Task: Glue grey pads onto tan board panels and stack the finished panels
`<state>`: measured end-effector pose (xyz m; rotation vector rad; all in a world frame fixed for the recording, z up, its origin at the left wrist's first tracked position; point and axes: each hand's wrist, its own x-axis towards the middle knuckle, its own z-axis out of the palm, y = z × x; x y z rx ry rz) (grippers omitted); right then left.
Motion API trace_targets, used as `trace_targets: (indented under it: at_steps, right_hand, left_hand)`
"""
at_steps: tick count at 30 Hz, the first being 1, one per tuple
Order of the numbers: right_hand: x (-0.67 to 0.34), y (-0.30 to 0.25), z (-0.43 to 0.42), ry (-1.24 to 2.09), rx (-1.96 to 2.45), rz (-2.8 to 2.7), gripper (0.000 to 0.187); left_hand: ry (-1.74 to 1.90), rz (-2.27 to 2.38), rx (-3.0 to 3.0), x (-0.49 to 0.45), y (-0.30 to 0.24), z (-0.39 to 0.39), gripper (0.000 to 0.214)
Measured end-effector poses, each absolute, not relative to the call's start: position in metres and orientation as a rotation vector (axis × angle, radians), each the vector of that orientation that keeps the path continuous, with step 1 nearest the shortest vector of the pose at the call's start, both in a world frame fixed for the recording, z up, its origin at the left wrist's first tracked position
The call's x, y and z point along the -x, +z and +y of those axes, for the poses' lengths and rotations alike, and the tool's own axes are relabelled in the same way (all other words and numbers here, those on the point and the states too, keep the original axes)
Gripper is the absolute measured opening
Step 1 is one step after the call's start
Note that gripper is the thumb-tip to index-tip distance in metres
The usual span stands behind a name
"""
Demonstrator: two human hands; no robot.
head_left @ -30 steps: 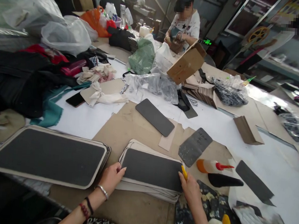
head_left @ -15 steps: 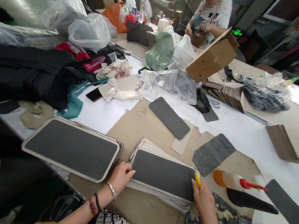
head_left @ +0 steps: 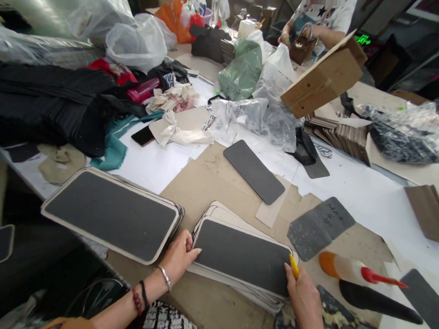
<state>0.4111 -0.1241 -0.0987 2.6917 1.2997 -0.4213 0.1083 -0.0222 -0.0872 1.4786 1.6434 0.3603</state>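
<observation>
A crowded workroom surrounds a long table (head_left: 358, 183), whose white top is partly covered by a sheet of brown cardboard (head_left: 199, 180). At the far left from the left hand (head_left: 177, 257) lies a heap of black fabric (head_left: 37, 104). Nearer, just beside that hand on its left, is a stack of rounded panels (head_left: 111, 214), dark grey with a pale border.

The left hand has its fingers curled in and its thumb laid on the left edge of a dark grey panel (head_left: 240, 255); whether the fingers grip it from beneath, I cannot tell. This panel lies between the two hands, on top of pale sheets (head_left: 225, 213) that are stacked somewhat unevenly. Beyond it, ahead of both hands, another grey panel (head_left: 254, 172) lies flat.

The right hand (head_left: 304, 293) is mostly closed around a yellow tool (head_left: 294, 265), and its thumb touches the right end of the panel. Well ahead of this hand, across the table, a person (head_left: 322, 20) has hold of a brown handbag (head_left: 303, 48). To the hand's right lies a bottle (head_left: 348, 268) with a red nozzle.
</observation>
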Motion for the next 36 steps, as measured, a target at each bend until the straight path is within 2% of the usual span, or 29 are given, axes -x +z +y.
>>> trace_targets:
  at_steps: [5,16,25,36]
  right_hand:
    - [-0.41,-0.099,-0.124,-0.366,-2.702,1.305,0.034]
    - [-0.406,-0.096,-0.124,-0.352,-2.747,1.321,0.03]
    - [-0.417,-0.087,-0.137,-0.621,-2.97,1.147,0.04]
    - [-0.421,-0.099,-0.143,-1.049,-3.247,1.061,0.042]
  left_hand:
    - [0.455,1.652,-1.483,-0.109,-0.091,-0.021,0.014]
    - [0.494,1.669,-1.349,-0.115,-0.094,-0.009,0.032]
    - [0.522,1.586,-1.302,-0.112,-0.093,-0.006,0.048]
    - [0.58,1.531,-1.169,-0.108,-0.097,-0.005,0.05]
